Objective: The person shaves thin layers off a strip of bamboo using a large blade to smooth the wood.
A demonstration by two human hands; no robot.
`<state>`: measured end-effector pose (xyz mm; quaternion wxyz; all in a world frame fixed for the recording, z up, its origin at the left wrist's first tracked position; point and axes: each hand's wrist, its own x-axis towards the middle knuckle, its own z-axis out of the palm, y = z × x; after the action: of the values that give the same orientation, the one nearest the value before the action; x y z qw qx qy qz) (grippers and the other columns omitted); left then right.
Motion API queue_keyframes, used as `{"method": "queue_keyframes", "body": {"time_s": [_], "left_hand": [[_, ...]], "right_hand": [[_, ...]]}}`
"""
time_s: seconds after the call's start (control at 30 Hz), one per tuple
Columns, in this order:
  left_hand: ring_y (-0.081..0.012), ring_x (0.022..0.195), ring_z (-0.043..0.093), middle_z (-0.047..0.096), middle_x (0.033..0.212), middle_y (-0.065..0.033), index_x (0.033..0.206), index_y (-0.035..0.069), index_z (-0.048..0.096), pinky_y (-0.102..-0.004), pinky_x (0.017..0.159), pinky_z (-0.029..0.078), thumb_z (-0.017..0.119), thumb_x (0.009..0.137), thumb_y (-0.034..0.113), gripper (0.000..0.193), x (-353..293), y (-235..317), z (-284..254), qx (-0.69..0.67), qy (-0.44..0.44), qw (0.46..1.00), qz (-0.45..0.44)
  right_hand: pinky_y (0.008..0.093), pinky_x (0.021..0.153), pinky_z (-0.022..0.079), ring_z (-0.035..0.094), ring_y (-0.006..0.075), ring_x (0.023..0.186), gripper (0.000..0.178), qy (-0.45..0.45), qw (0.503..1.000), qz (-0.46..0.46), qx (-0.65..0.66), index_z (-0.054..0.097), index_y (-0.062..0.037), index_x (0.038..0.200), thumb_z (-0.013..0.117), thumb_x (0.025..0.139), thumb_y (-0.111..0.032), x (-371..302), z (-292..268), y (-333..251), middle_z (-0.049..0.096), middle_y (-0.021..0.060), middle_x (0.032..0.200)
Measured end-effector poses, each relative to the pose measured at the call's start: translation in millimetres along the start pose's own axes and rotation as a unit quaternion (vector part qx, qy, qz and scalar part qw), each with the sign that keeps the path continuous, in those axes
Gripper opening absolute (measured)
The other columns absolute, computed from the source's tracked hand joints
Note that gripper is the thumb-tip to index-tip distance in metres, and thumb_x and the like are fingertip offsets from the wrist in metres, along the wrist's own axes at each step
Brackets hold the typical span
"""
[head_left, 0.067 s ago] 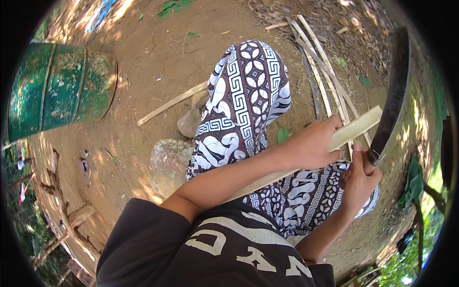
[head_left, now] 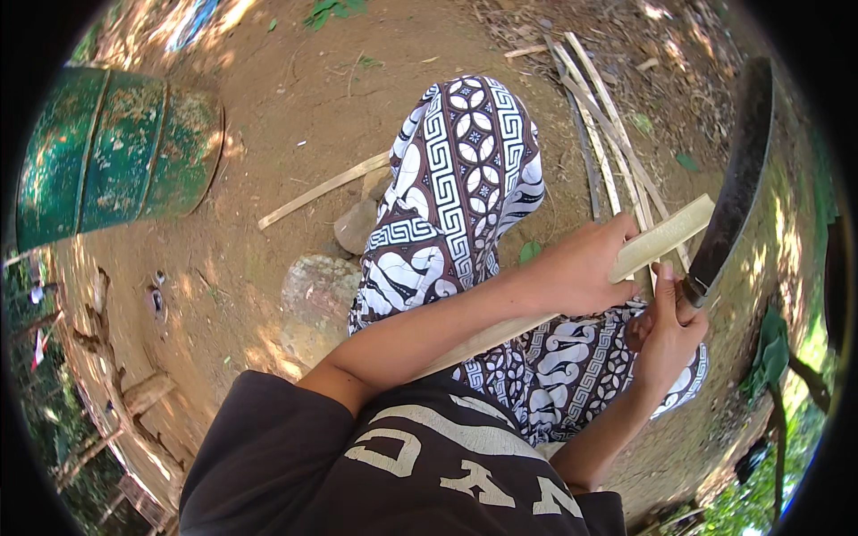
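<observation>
My left hand (head_left: 576, 268) grips a long pale bamboo strip (head_left: 666, 235) that runs across my lap, its free end pointing up to the right. My right hand (head_left: 666, 335) is closed around the handle of a long dark curved blade (head_left: 737, 179). The blade rises up and away on the right, its base right beside the strip's end. Both hands sit over my knees, which are covered by patterned black, white and brown cloth (head_left: 469, 179).
A green metal drum (head_left: 116, 152) lies on its side on the bare dirt at the left. Several thin bamboo strips (head_left: 608, 125) lie on the ground beyond my knee, one more strip (head_left: 322, 189) and stones (head_left: 317, 295) lie left of my leg.
</observation>
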<state>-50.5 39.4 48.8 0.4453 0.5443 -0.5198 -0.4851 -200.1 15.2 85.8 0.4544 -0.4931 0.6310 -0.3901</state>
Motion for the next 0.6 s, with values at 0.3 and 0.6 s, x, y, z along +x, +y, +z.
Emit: {"method": "queue_keyframes", "body": {"time_s": [0.3,0.6], "left_hand": [[-0.0309,0.105,0.067,0.067,0.112,-0.0213,0.129,-0.006,0.052,-0.0406,0.093,0.053,0.062,0.094,0.013,0.041,-75.8,44.6,-107.1,0.159,0.143,0.944,0.250],[-0.0306,0.094,0.068,0.069,0.095,-0.0151,0.109,0.001,0.063,-0.0403,0.084,0.055,0.072,0.085,0.022,0.033,-101.2,-306.3,-316.1,0.368,0.331,0.856,-0.151]], "right_hand": [[0.0222,0.036,0.026,0.037,0.0039,0.039,0.035,-0.164,0.986,-0.020,0.029,0.051,-0.0095,0.069,0.077,0.089,-0.020,5.0,54.9,8.3,0.044,-0.0051,0.052],[0.0220,0.036,0.027,0.039,0.0039,0.040,0.029,-0.173,0.982,-0.015,0.070,0.052,-0.0072,0.075,0.077,0.088,-0.014,-7.5,67.8,3.9,0.047,-0.0038,0.056]]}}
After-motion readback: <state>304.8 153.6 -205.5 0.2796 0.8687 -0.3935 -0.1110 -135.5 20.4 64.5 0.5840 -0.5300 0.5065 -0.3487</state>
